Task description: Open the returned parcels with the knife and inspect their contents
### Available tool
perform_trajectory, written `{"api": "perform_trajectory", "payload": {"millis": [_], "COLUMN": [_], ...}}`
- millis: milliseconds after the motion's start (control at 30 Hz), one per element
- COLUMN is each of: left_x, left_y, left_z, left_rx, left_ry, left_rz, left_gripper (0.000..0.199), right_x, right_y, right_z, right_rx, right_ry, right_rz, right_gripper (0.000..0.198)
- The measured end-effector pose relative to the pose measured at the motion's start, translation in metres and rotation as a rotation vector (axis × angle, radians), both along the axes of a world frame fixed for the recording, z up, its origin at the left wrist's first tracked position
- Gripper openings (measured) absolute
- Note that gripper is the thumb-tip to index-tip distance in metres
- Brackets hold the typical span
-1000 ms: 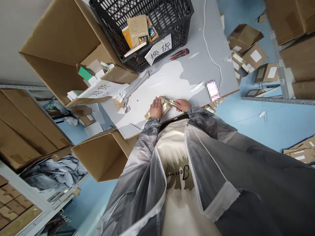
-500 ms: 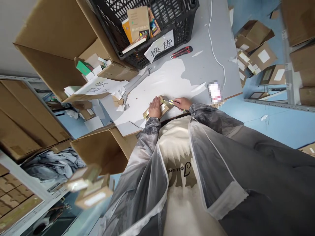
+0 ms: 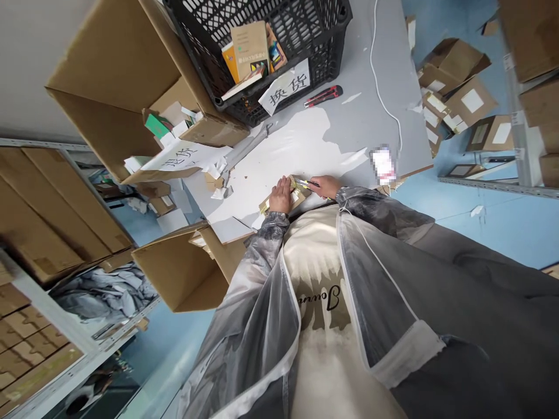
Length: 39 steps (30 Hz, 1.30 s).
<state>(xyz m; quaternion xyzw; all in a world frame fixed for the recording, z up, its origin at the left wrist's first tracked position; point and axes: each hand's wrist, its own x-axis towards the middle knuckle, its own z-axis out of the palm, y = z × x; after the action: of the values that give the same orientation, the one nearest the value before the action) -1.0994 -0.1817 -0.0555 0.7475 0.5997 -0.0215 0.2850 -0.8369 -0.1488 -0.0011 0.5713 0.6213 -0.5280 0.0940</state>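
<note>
On the near edge of the white table lies a small cardboard box (image 3: 299,201) with shiny tape on it. My left hand (image 3: 280,195) lies over the box's left part and holds it down, fingers close together. From the right, my right hand (image 3: 328,187) is closed around a slim box cutter (image 3: 308,183), its tip over the box's taped top. Part of the box is hidden under my left hand.
A black crate (image 3: 283,87) with books and a large open carton (image 3: 109,87) stand at the back left. A red-black utility knife (image 3: 323,96) lies by the crate. Another open carton (image 3: 179,276) sits lower left; several boxes (image 3: 469,102) lie at right.
The box cutter's tip has shifted slightly over the box. Blurred taped boxes at the lower left have gone from there. The whole view has moved a little.
</note>
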Motion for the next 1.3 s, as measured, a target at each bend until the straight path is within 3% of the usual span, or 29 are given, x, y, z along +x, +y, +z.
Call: {"api": "perform_trajectory", "payload": {"millis": [233,533,733,933,1067,1133,1233,1300], "left_x": [0.009,0.014,0.017,-0.003,-0.019,-0.021,-0.02,-0.016], "left_y": [-0.013,-0.022,-0.008,0.022,0.04,0.042,0.033,0.021], "left_z": [0.008,0.018,0.025,0.025,0.03,0.032,0.035,0.037], "left_rx": [-0.078,-0.101,-0.129,-0.178,-0.198,-0.167,0.008,0.081], "left_ry": [0.028,0.027,0.025,0.122,-0.024,-0.077,0.012,0.056], "left_rz": [0.069,0.066,0.032,0.16,0.095,0.097,0.157,0.097], "left_gripper": [0.064,0.06,0.051,0.042,0.04,0.037,0.039,0.038], "right_x": [0.002,0.005,0.007,0.007,0.011,0.013,0.016,0.017], "right_y": [-0.013,-0.039,-0.04,-0.043,-0.043,-0.042,-0.041,-0.04], "right_z": [0.002,0.005,0.002,0.004,0.006,0.006,0.003,0.0], "right_rx": [0.123,0.056,0.042,0.049,0.039,0.034,0.038,0.049], "right_ry": [-0.131,-0.139,-0.128,-0.126,-0.154,-0.151,-0.15,-0.147], "right_rz": [0.151,0.149,0.123,0.222,0.194,0.19,0.2,0.2], "right_gripper": [0.043,0.045,0.041,0.04,0.043,0.043,0.044,0.044]}}
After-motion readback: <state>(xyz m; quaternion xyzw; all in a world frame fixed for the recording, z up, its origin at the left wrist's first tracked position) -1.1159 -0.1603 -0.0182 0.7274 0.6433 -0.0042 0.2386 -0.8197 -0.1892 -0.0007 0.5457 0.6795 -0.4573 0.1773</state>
